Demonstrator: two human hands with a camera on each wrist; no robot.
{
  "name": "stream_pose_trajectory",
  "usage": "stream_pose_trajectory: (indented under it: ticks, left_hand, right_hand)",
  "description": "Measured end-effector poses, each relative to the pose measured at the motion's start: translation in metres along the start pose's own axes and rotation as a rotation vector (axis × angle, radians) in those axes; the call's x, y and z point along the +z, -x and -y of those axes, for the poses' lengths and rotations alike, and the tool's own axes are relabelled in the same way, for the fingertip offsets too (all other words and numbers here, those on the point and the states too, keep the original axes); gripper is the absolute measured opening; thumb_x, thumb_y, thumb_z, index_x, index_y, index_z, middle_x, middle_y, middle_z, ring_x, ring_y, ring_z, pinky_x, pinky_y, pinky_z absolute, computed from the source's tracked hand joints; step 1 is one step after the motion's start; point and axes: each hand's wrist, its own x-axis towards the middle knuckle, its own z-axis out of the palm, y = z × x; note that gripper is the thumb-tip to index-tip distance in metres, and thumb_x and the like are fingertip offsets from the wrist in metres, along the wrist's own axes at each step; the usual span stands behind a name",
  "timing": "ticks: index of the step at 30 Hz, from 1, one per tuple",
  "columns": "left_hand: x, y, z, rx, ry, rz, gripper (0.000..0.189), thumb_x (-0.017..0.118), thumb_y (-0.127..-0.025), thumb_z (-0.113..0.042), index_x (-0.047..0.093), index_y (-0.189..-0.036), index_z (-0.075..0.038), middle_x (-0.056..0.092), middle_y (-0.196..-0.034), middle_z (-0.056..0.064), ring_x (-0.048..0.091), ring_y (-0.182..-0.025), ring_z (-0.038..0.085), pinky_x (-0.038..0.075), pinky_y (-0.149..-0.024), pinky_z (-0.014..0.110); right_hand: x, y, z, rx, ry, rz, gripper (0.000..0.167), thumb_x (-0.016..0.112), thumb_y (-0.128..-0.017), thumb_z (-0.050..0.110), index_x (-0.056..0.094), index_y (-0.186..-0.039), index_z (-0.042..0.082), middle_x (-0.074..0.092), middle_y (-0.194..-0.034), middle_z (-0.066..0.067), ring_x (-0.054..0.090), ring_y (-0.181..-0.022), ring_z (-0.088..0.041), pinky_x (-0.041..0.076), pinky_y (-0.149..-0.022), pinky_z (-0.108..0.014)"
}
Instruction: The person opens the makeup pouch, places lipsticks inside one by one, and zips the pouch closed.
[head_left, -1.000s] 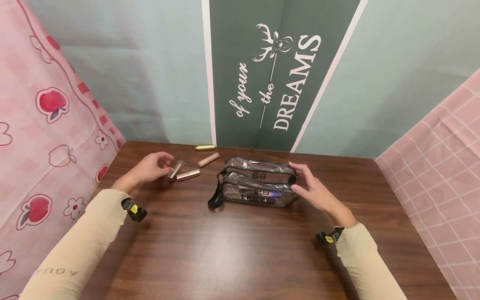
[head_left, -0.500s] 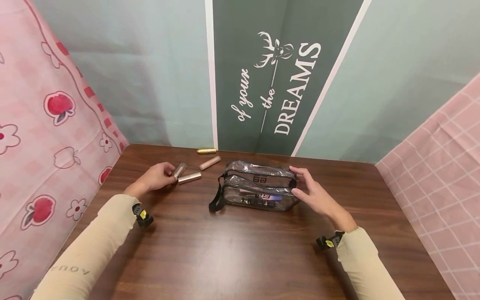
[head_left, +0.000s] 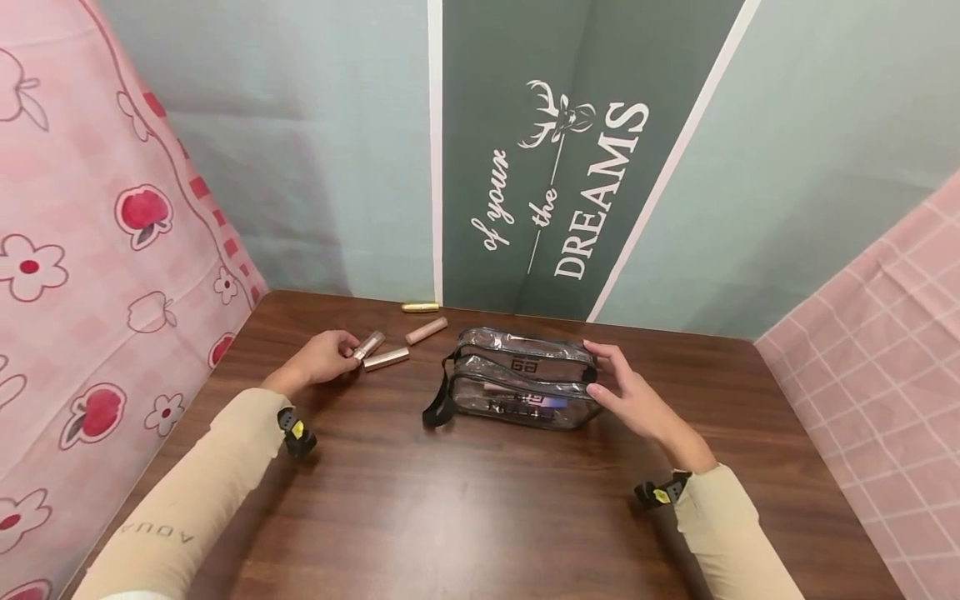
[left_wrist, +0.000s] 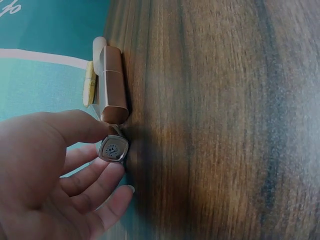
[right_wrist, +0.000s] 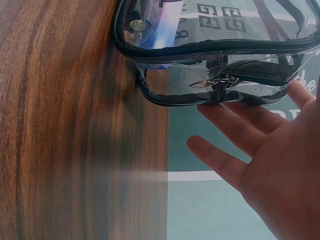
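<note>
My left hand (head_left: 324,357) pinches a lipstick tube (head_left: 370,344) with a clear-looking end. Its square silvery end (left_wrist: 114,149) faces the left wrist camera, between thumb and fingers. Close beside it lies a rose-gold lipstick (head_left: 387,359). A pinkish tube (head_left: 426,331) and a shiny gold, bullet-shaped tube (head_left: 420,307) are farther back. At mid-table stands a transparent cosmetic bag (head_left: 480,395) with black piping. My right hand (head_left: 633,398) touches the bag's right end, its fingers (right_wrist: 232,122) fairly straight beside the zip pull (right_wrist: 215,81).
Inside the bag, a blue-violet item (right_wrist: 170,25) and other small things show through the plastic. A black strap (head_left: 439,408) hangs off the bag's left end. Fabric backdrops stand behind the wooden table (head_left: 450,517) and along both sides.
My left hand has moved right to the lipstick tube and now pinches it. The right hand stays at the bag's end. The head view has shifted slightly.
</note>
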Motion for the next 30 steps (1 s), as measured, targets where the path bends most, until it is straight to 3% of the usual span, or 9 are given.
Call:
stream_pose_trajectory:
  ticks: [13, 22, 24, 30]
  left_hand:
    - [0.007, -0.0049, -0.0045, -0.03, 0.003, 0.006, 0.028, 0.065, -0.088, -0.004, 0.064, -0.113, 0.009, 0.063, -0.09, 0.013, 0.06, -0.074, 0.019, 0.047, -0.067, 0.029]
    - [0.0052, -0.0081, -0.0043, -0.016, -0.034, -0.004, 0.028, 0.066, -0.088, -0.007, 0.065, -0.112, 0.007, 0.064, -0.092, 0.013, 0.06, -0.079, 0.023, 0.047, -0.071, 0.032]
    - [0.0046, -0.0069, -0.0036, -0.017, -0.046, -0.012, 0.029, 0.066, -0.088, -0.009, 0.065, -0.112, 0.007, 0.064, -0.092, 0.013, 0.059, -0.081, 0.024, 0.047, -0.074, 0.034]
    - [0.0036, -0.0031, -0.002, -0.027, -0.054, -0.029, 0.031, 0.066, -0.087, -0.01, 0.066, -0.112, 0.007, 0.063, -0.093, 0.013, 0.059, -0.083, 0.025, 0.048, -0.076, 0.036]
  right_hand:
    - [-0.0041, 0.0042, -0.0009, 0.014, 0.013, 0.001, 0.065, 0.06, -0.101, 0.006, 0.027, -0.157, 0.011, 0.045, -0.146, -0.031, 0.052, -0.127, -0.05, 0.044, -0.096, -0.065]
    - [-0.0026, 0.0049, 0.0008, 0.011, -0.004, -0.008, 0.064, 0.059, -0.101, 0.004, 0.027, -0.156, 0.009, 0.043, -0.146, -0.032, 0.051, -0.128, -0.051, 0.044, -0.097, -0.065]
    - [-0.0023, 0.0034, 0.0014, 0.007, -0.004, -0.006, 0.064, 0.059, -0.101, 0.005, 0.027, -0.156, 0.009, 0.044, -0.146, -0.031, 0.052, -0.128, -0.05, 0.046, -0.098, -0.06]
    - [-0.0013, -0.0007, 0.0027, 0.003, 0.001, 0.003, 0.065, 0.06, -0.101, 0.005, 0.027, -0.156, 0.01, 0.046, -0.145, -0.031, 0.053, -0.127, -0.049, 0.047, -0.098, -0.027]
